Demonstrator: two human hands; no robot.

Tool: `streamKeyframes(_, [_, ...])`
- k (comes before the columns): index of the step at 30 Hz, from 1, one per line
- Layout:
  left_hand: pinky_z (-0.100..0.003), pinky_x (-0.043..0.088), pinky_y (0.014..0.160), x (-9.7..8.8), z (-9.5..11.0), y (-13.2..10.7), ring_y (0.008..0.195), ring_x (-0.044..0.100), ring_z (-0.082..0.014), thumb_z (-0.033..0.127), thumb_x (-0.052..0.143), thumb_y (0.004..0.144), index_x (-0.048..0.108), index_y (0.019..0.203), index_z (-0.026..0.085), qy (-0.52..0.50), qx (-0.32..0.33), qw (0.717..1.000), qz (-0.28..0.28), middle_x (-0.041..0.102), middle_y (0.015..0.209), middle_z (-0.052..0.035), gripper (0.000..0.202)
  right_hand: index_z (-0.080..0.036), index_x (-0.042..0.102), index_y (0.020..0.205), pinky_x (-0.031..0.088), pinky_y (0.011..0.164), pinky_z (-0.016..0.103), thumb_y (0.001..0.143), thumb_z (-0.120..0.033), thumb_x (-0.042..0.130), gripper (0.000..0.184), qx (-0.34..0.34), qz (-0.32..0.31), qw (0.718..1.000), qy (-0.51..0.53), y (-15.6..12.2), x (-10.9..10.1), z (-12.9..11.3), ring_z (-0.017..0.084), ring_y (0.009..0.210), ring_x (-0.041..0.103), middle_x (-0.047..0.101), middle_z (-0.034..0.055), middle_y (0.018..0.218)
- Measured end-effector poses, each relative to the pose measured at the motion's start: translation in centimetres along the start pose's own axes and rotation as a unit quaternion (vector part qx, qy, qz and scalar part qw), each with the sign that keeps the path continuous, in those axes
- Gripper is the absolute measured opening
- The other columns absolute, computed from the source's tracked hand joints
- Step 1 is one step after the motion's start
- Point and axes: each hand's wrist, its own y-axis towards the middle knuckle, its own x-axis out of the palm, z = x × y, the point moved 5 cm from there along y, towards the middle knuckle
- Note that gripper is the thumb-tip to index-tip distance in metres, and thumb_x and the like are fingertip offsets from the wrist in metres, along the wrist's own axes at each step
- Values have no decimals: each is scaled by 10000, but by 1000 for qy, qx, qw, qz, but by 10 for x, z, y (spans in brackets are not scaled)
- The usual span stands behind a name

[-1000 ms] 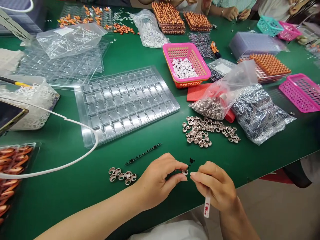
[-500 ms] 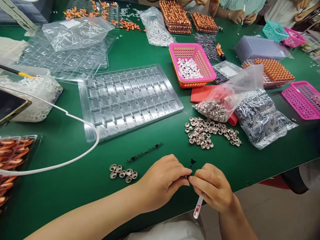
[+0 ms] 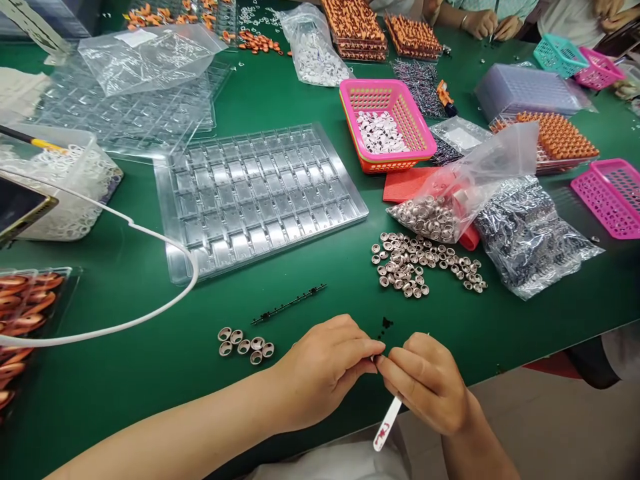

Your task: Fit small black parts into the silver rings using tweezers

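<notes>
My left hand [image 3: 327, 370] is closed, thumb and forefinger pinching a small round metallic part [image 3: 373, 358] that the fingertips mostly hide. Against those fingertips lies my right hand [image 3: 425, 380], closed around a slim white flat-handled tool with red marks [image 3: 387, 425]. The tool's handle sticks out below the hand; its working tip is hidden. Tiny black pieces [image 3: 386, 323] lie just beyond the fingertips. Left of the hands sits a small group of silvery ring-shaped caps [image 3: 243, 347], and above them a thin black strip with small parts along it [image 3: 289, 304].
A clear compartment tray [image 3: 265, 200] lies ahead. More loose caps [image 3: 405, 263] are spread before a bag of caps [image 3: 430, 217]. A pink basket [image 3: 425, 137] holds white pieces. A white cable [image 3: 150, 320] loops at left. Co-workers' hands [image 3: 487, 25] are at the far side.
The white tool's handle end has swung left and slightly down below my right hand. Both hands stay together in nearly the same place, still pinched.
</notes>
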Motion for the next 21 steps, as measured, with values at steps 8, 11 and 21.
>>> streamKeyframes(8, [-314, 537, 687, 2, 2, -2, 762, 616, -179, 64, 605, 936, 603, 1136, 117, -11, -5, 1000, -5, 731, 881, -87, 207, 1, 674, 1087, 330, 534, 342, 906, -24, 462, 279, -51, -43, 998, 5, 16, -11, -9, 176, 672, 514, 697, 141, 931])
streamKeyframes(11, [-309, 532, 681, 2, 4, -2, 765, 609, -178, 55, 594, 938, 594, 1132, 120, -17, -3, 1000, -6, 730, 888, -89, 205, -1, 677, 1078, 337, 523, 342, 894, -17, 439, 301, -55, -47, 997, 12, 17, -13, -11, 180, 673, 516, 689, 153, 942])
streamKeyframes(21, [-308, 518, 685, 3, 9, -1, 747, 589, -172, 44, 534, 956, 566, 1146, 139, -43, -5, 999, 3, 718, 882, -87, 215, -38, 644, 1160, 411, 498, 327, 893, -57, 393, 367, -30, -88, 993, 73, 23, -18, -11, 187, 694, 541, 699, 153, 960])
